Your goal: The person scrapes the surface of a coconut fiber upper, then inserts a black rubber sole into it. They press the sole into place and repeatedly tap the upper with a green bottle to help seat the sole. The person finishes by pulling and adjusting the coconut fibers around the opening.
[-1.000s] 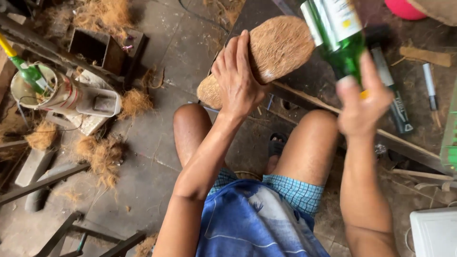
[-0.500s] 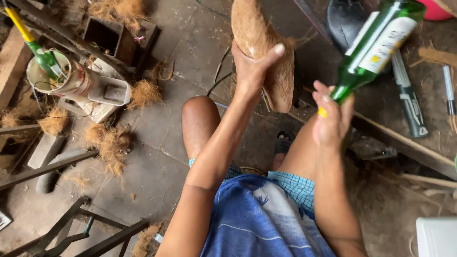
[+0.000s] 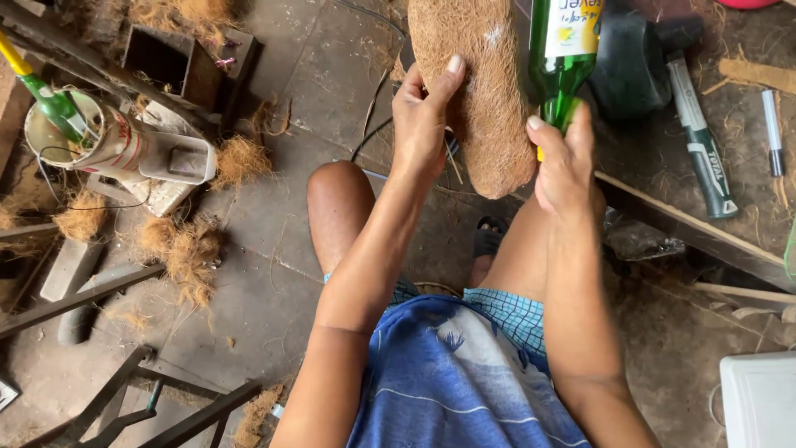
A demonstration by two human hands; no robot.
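My left hand [image 3: 423, 112] grips a long brown pad of coconut fibre [image 3: 485, 91], held upright in front of my knees. My right hand [image 3: 564, 162] is closed around the neck of a green glass bottle [image 3: 564, 50] with a pale label, its body pointing up and away from me. The bottle stands right beside the fibre pad's right edge, touching or nearly touching it. I am seated, with my bare knees and blue shirt below the hands.
A tin can [image 3: 108, 145] with a green screwdriver [image 3: 46, 91] sits at left among tufts of loose fibre [image 3: 182, 249]. A knife [image 3: 701, 149] and a marker [image 3: 771, 133] lie on the right. Metal bars [image 3: 91, 290] cross the lower left; a white box [image 3: 759, 398] sits at lower right.
The fibre pad has turned from lying flat to upright and closer in. The bottle has swung from tilted right to upright beside the pad. Both hands kept their grip.
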